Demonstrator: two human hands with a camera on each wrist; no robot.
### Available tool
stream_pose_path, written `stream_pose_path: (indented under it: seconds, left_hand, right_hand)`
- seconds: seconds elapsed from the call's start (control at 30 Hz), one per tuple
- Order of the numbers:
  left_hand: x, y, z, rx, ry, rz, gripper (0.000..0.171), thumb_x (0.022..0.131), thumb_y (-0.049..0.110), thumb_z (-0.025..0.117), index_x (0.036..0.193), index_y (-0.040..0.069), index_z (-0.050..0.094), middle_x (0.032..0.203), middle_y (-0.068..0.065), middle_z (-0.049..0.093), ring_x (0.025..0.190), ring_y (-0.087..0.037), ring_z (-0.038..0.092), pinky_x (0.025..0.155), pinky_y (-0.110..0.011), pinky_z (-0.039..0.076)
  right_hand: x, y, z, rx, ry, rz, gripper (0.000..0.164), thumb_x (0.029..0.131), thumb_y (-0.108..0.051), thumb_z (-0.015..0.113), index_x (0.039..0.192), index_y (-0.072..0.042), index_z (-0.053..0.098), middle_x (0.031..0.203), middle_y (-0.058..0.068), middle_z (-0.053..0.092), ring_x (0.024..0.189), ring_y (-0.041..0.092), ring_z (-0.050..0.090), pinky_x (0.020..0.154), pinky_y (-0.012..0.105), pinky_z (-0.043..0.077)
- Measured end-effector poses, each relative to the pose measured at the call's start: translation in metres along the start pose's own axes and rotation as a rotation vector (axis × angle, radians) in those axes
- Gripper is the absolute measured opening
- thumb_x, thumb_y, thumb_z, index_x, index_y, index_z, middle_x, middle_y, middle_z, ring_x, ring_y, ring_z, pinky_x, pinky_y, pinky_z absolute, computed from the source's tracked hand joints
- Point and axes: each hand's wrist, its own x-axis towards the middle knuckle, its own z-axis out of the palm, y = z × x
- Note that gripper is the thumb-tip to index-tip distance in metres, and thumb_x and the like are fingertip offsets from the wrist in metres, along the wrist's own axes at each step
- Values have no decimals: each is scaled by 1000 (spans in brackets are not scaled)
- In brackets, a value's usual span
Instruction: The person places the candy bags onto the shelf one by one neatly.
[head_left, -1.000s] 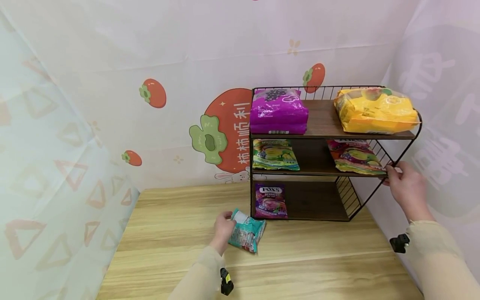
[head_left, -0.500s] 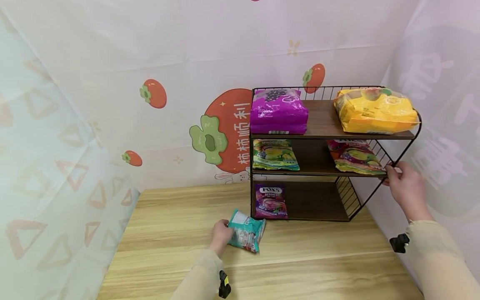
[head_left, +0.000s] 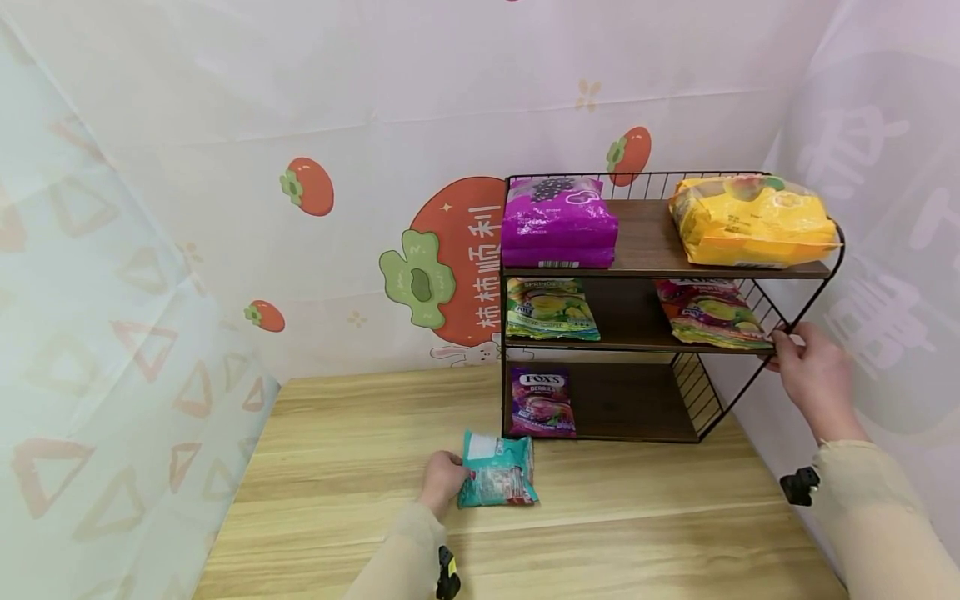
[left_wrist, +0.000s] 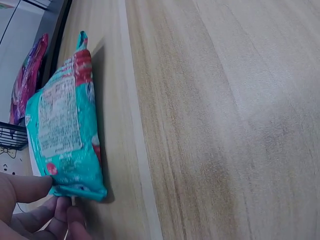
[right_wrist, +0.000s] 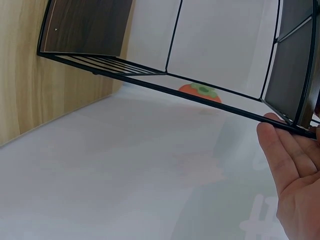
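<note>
My left hand [head_left: 442, 482] pinches the left end of a teal snack packet [head_left: 497, 472] on the table in front of the rack. In the left wrist view, the thumb lies over the packet's [left_wrist: 65, 120] end seam and the fingers sit beneath it. A label with small print faces up. At the right side, my right hand [head_left: 813, 379] grips the black wire frame of a three-level shelf rack [head_left: 630, 360] by the middle level. Fingers [right_wrist: 280, 150] lie against the frame bar in the right wrist view; the thumb is mostly out of sight there.
A purple bag [head_left: 558, 225] and a yellow bag [head_left: 753, 223] occupy the top shelf. Below lie a green candy packet [head_left: 551, 310] and a red one [head_left: 712, 315]. The bottom shelf holds a purple berries packet [head_left: 542, 404]. Printed cloth walls [head_left: 337, 83] enclose the wooden table [head_left: 337, 467].
The teal packet has turned so its edges run straighter to the rack, its top edge shifting slightly nearer me. My left hand has moved down a little with it. The right hand stays put.
</note>
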Motion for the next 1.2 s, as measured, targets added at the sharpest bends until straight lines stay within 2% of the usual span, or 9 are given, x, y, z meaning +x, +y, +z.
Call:
stream_pose_path:
  seconds: [0.1,0.23,0.43,0.7,0.93,1.2]
  left_hand:
    - [1,-2,1,20,6,-9,11,86,-4,65,96,-8,66,93,-16,66,87,-29,62,75,-42,56]
    - [0,-4,2,39,8,-1,11,84,-6,60,94,-7,65,89,-14,64,80,-26,60,67,-37,54]
    - [-1,-8,3,37,11,15,9,88,-2,62,93,-7,66,84,-12,64,74,-22,60,61,-33,53]
    - [-2,-7,1,31,27,93,10,92,2,60,88,-4,67,77,-8,62,69,-18,57,60,-29,50]
    - [-4,3,-3,-33,7,144,14,93,5,63,101,-5,68,88,-11,66,77,-20,60,63,-32,53]
    - [-13,25,-5,-14,24,246,10,91,6,65,98,1,70,89,-7,68,78,-18,61,63,-30,53]
  right_hand:
    - [0,0,0,-1,0,-4,36,109,-19,45,119,14,55,104,44,64,54,-25,46,46,10,43]
    - [-1,1,0,-2,0,-3,36,109,-19,45,120,14,55,104,44,64,54,-25,46,46,9,42]
    - [-1,1,0,-9,-11,6,38,109,-21,44,121,13,54,104,43,65,54,-25,45,48,8,41]
    - [1,3,0,-13,-29,3,40,109,-21,42,123,15,53,100,39,67,53,-26,46,49,5,39]
    - [2,3,1,2,-29,5,39,109,-20,42,122,16,52,100,40,66,54,-26,46,49,6,40]
    - [2,3,0,-2,-39,19,41,109,-21,41,123,16,52,102,41,65,53,-24,47,48,7,41]
